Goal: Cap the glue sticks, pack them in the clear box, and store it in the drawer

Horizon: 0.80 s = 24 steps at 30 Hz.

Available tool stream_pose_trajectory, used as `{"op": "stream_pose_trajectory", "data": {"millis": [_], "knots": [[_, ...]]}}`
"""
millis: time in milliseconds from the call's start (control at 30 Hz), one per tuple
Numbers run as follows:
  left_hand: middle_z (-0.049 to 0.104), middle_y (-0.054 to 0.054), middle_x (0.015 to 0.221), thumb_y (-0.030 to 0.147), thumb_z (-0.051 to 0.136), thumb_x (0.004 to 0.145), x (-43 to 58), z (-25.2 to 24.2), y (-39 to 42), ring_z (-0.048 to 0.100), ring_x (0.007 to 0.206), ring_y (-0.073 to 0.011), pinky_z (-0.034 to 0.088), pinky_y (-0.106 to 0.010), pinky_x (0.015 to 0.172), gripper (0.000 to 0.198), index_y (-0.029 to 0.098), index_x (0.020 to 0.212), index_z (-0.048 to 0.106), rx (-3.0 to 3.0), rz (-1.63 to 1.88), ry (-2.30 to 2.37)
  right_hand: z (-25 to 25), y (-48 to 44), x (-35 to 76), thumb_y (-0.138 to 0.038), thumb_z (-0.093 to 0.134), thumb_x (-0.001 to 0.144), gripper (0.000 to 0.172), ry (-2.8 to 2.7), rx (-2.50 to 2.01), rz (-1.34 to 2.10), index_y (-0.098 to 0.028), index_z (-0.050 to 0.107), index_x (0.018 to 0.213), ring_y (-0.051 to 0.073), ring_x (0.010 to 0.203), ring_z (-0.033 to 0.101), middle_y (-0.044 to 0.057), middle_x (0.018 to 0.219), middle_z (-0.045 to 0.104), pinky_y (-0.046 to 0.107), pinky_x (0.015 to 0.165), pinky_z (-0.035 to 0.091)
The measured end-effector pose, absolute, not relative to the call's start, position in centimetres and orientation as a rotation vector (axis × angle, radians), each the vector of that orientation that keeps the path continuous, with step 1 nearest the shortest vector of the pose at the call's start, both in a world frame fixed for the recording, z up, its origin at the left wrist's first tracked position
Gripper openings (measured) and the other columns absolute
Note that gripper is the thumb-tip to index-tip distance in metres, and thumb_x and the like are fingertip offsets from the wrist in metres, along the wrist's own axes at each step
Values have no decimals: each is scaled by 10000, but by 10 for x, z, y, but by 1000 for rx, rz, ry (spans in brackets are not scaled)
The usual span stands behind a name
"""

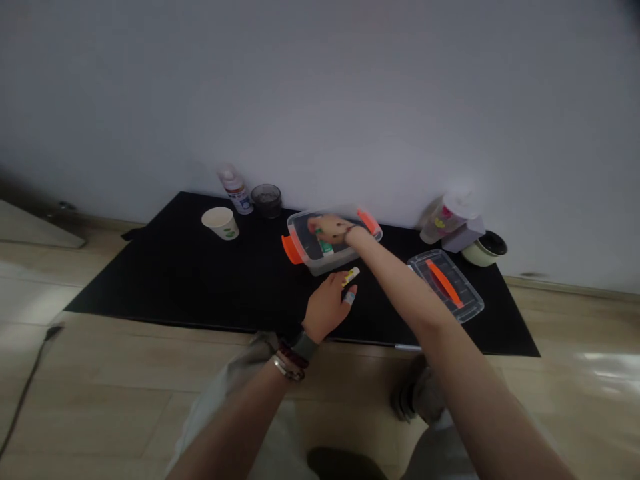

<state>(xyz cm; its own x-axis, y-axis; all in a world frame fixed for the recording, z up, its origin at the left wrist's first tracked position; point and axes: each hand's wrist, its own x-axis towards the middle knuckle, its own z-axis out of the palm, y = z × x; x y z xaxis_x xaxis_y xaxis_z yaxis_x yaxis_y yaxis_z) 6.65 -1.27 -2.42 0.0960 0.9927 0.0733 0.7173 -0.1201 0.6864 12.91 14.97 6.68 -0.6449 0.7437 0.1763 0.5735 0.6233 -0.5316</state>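
My left hand (327, 307) is closed around a small yellow-and-white stick (353, 275), just in front of a clear plastic box (320, 268). A pale wrap covers one of its fingertips. My right hand (333, 229) reaches over the near wall into the box, slightly blurred, with its fingers curled on a green-and-white tube (325, 247). Orange latches stick out at both ends of the box, which has no lid on it. Its lid (467, 291), with an orange handle (444, 283), lies flat to the right.
A black table (165, 267) stands against the wall. At its left are a paper cup (220, 223), a spray can (236, 192) and a dark glass bowl (267, 201). A clear bottle (440, 220), a pale box (465, 235) and a lidded pot (483, 252) occupy the back right.
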Motion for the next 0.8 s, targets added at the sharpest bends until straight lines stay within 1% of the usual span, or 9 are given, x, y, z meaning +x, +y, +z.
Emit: {"op": "stream_pose_trajectory", "data": {"millis": [67, 133, 233, 300, 367, 467, 567, 667, 800], "knots": [[623, -124, 1243, 329, 454, 987, 67, -25, -9, 626, 1096, -229, 500, -369, 939, 370, 172, 1319, 498, 1654, 932, 1519, 80, 139, 161, -157, 606, 910, 189, -2515, -1085, 555, -152, 643, 1095, 152, 788, 588, 39, 938, 637, 323, 803, 515], [601, -135, 1282, 386, 402, 1007, 69, -23, -6, 620, 1126, -230, 516, -378, 924, 412, 180, 1361, 448, 1396, 1046, 1367, 88, 114, 202, -205, 515, 950, 241, -2496, -1078, 490, -177, 604, 1172, 172, 889, 574, 67, 1050, 620, 315, 863, 481], [565, -142, 1333, 518, 397, 994, 78, -14, -9, 615, 1145, -234, 541, -371, 872, 486, 211, 1369, 424, 1054, 1064, 1130, 81, 62, 254, -251, 489, 941, 277, -2368, -1057, 665, -184, 553, 1202, 154, 807, 557, 59, 1052, 611, 288, 780, 471], [608, -132, 1231, 611, 453, 945, 88, -10, -17, 647, 1053, -224, 554, -350, 804, 531, 209, 1290, 477, 924, 912, 946, 63, 28, 275, -267, 511, 924, 293, -2261, -1124, 842, -198, 533, 1208, 137, 699, 530, 19, 916, 596, 269, 681, 448], [641, -84, 1029, 676, 525, 880, 100, -9, -28, 664, 874, -183, 545, -307, 710, 555, 204, 1172, 519, 859, 728, 844, 41, 5, 285, -303, 546, 914, 361, -2147, -1207, 947, -219, 503, 1263, 139, 647, 511, -18, 797, 555, 266, 628, 418], [560, 21, 770, 721, 576, 821, 116, -15, -44, 550, 610, -91, 457, -224, 572, 569, 203, 1044, 510, 859, 654, 896, 15, -11, 290, -397, 525, 937, 398, -1956, -1280, 1121, -234, 470, 1296, 137, 596, 495, -48, 706, 509, 263, 585, 392], [479, 66, 643, 779, 537, 796, 125, -23, -54, 421, 492, -62, 343, -200, 478, 613, 188, 954, 504, 1001, 621, 926, 0, -15, 294, -503, 449, 957, 309, -1746, -1324, 1227, -215, 548, 1011, 120, 559, 439, -58, 644, 455, 252, 550, 350], [453, 74, 576, 817, 487, 788, 128, -25, -58, 385, 444, -65, 292, -209, 440, 636, 187, 876, 494, 1057, 490, 894, -5, -17, 299, -514, 454, 942, 404, -1783, -1318, 1205, -209, 455, 677, 110, 579, 382, -50, 601, 397, 252, 556, 308], [436, 72, 566, 794, 509, 803, 129, -11, -56, 336, 440, -54, 276, -204, 438, 619, 177, 856, 502, 894, 401, 716, 2, -24, 301, -407, 441, 939, 400, -1834, -1275, 1173, -212, 358, 600, 104, 567, 333, -52, 578, 338, 251, 542, 278]]}}
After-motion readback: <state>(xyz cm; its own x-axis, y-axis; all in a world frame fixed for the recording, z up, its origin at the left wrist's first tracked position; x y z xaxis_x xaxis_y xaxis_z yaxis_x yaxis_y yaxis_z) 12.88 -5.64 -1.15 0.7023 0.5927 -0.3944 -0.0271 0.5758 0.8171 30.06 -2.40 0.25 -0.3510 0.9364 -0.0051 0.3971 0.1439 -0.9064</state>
